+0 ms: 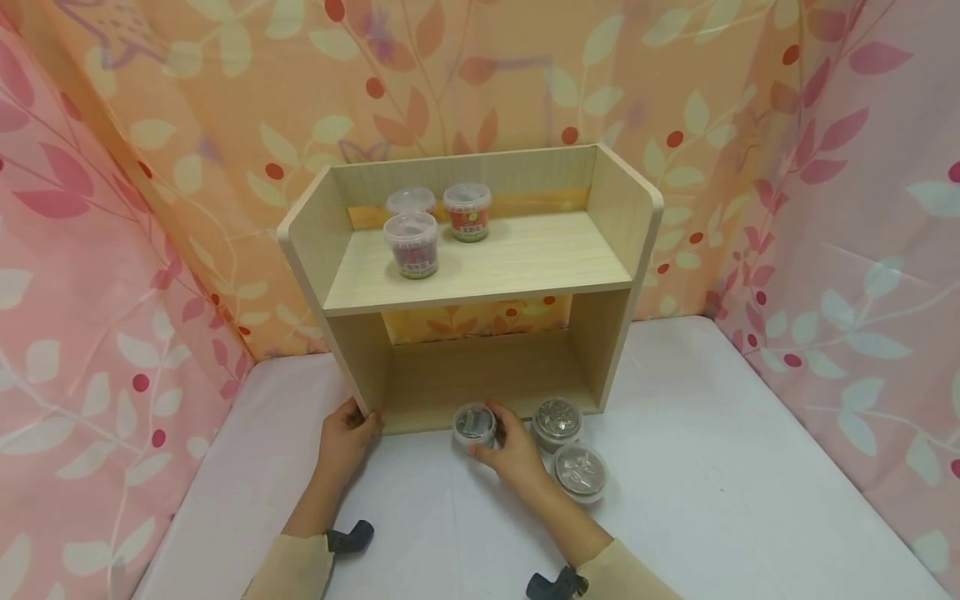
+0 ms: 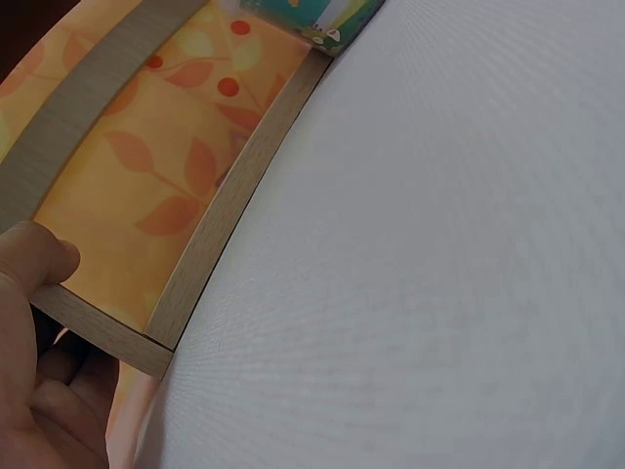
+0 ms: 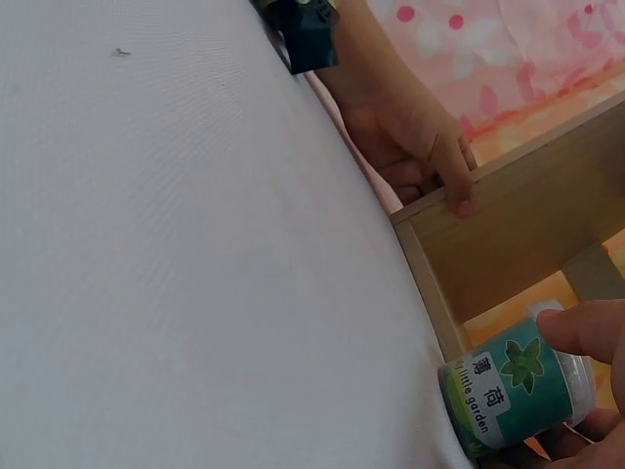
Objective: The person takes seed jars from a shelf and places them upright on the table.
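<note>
**Right hand grips a green jar at the shelf's foot**

The right hand [image 1: 512, 450] holds a green jar [image 1: 474, 425] standing on the table [image 1: 712, 467] just in front of the shelf [image 1: 480, 275], at its lower opening. Its fingers [image 3: 584, 332] curl over the jar's far side and its thumb comes round the near side, so the jar sits between them, clear lid up.

The left hand [image 1: 345, 437] grips the shelf's lower left corner, thumb [image 2: 44, 256] on the front edge and fingers wrapped behind the side panel.

Two more jars [image 1: 557, 421] [image 1: 580, 472] stand right of the held one, in front of the shelf. Three red jars [image 1: 411, 243] [image 1: 467, 212] [image 1: 410, 201] sit on the shelf's upper board, toward its left.
</note>
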A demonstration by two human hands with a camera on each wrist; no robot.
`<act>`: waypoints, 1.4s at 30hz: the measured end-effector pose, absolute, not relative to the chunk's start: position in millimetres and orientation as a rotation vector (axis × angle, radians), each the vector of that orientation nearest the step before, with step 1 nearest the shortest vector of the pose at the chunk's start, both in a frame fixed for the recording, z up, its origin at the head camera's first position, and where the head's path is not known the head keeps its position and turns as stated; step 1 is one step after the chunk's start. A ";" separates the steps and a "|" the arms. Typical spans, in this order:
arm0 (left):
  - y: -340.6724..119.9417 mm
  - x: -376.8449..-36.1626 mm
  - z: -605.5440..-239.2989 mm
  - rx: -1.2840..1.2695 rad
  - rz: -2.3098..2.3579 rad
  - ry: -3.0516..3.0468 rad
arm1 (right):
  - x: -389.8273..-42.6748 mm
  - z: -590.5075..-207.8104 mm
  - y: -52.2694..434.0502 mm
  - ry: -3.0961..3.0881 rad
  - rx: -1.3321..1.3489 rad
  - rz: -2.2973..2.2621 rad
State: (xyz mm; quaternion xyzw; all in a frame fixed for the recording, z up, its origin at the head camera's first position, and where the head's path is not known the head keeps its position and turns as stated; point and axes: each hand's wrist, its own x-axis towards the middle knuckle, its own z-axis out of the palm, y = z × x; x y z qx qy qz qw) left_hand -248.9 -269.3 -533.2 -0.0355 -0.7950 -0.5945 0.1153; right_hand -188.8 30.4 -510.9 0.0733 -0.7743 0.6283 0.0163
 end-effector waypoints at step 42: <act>-270.2 -244.6 -528.7 -0.123 -1.823 -2.309 | -163.8 -309.3 78.0 -2.335 0.826 1.769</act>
